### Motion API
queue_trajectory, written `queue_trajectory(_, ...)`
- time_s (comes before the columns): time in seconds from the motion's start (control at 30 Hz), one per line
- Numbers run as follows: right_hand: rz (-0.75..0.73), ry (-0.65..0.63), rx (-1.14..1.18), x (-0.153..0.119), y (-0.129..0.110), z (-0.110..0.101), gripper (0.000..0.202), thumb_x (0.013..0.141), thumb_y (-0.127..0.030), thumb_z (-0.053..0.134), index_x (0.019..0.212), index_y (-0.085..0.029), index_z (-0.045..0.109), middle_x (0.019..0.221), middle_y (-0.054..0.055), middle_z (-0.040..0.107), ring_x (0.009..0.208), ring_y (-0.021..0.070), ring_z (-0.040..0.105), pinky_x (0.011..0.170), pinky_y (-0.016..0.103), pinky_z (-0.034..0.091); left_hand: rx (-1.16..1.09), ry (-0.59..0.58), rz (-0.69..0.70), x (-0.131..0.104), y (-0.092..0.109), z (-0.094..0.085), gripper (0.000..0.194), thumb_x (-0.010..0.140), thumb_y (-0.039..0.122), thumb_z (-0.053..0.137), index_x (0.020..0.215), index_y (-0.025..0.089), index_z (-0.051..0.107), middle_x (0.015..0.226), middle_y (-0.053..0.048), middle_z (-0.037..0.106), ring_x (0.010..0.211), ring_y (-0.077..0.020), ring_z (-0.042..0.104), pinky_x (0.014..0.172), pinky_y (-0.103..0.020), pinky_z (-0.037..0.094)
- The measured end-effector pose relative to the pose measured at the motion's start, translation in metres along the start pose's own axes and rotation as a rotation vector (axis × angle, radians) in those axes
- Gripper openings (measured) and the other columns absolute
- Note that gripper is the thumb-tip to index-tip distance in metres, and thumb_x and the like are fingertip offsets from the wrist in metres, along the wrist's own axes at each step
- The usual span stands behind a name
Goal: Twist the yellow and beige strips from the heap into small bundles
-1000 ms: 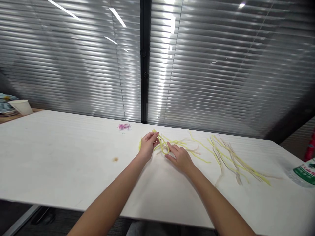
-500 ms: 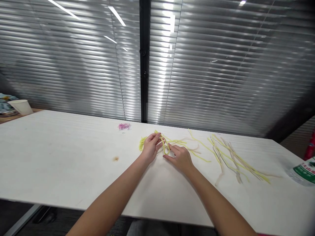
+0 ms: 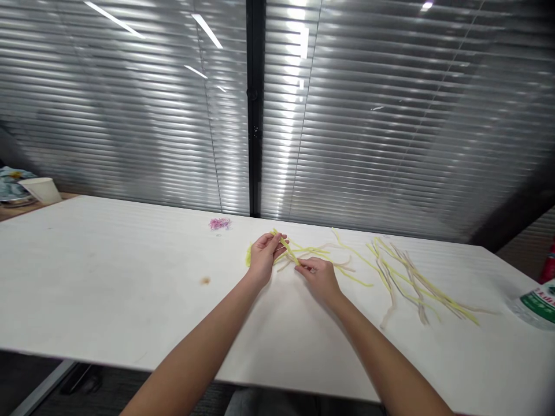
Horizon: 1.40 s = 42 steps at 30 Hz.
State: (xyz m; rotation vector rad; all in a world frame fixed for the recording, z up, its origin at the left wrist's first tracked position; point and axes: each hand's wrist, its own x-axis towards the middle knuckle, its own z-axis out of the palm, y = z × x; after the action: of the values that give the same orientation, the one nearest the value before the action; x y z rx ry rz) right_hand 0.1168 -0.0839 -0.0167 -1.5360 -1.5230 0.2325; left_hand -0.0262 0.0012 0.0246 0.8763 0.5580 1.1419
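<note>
A bent yellow pipe cleaner (image 3: 290,252) stretches between my two hands above the white table. My left hand (image 3: 263,257) pinches its upper end between thumb and fingers, with short yellow tips sticking out past the thumb. At the lower end, my right hand (image 3: 319,276) closes thumb and forefinger on it. Behind the hands lie loose yellow and beige pipe cleaners (image 3: 347,268), some partly covered by my right hand. A bunched yellow piece (image 3: 248,255) shows just left of my left hand, mostly hidden by it.
More yellow, beige and greyish pipe cleaners (image 3: 411,283) are spread to the right. A clear bottle with a green label (image 3: 540,303) lies at the right edge. Pink scribble (image 3: 220,223) marks the table (image 3: 108,277) near the blinds. A pale cup (image 3: 42,189) stands far left.
The pipe cleaner hung in an open loop between my hands; now it is pulled into a narrow, straight line. My right thumb and fingers have closed on its lower end.
</note>
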Motion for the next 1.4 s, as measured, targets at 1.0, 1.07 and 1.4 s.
queue_trajectory(1.0, -0.403, 0.093, 0.3, -0.005, -0.024, 0.003, 0.022, 0.08, -0.018, 0.063, 0.101, -0.024, 0.069, 0.091, 0.005, 0.067, 0.072, 0.0116, 0.061, 0.061, 0.024, 0.053, -0.136, -0.159, -0.251, -0.007, -0.018, 0.0, 0.026, 0.066, 0.028, 0.078, 0.074, 0.012, 0.06, 0.065, -0.002, 0.06, 0.061, -0.0079, 0.059, 0.06, -0.018, 0.049)
queue_trajectory(1.07, -0.431, 0.108, 0.276, -0.006, -0.022, 0.004, 0.022, 0.081, -0.017, 0.062, 0.1, -0.024, 0.07, 0.09, 0.005, 0.067, 0.077, 0.0127, 0.062, 0.06, 0.023, 0.052, -0.132, -0.161, -0.252, -0.009, -0.019, 0.001, 0.028, 0.065, 0.029, 0.078, 0.073, 0.011, 0.059, 0.064, -0.003, 0.061, 0.059, -0.0079, 0.058, 0.059, -0.018, 0.048)
queue_trajectory(1.4, -0.432, 0.342, 0.099, -0.011, -0.014, 0.006, 0.026, 0.084, -0.015, 0.058, 0.106, -0.024, 0.068, 0.096, 0.006, 0.064, 0.083, 0.0141, 0.062, 0.069, 0.026, 0.052, -0.179, 0.046, -0.211, -0.024, -0.026, 0.015, 0.042, 0.053, 0.03, 0.084, 0.073, 0.013, 0.051, 0.064, 0.001, 0.057, 0.058, -0.0061, 0.055, 0.059, -0.019, 0.049)
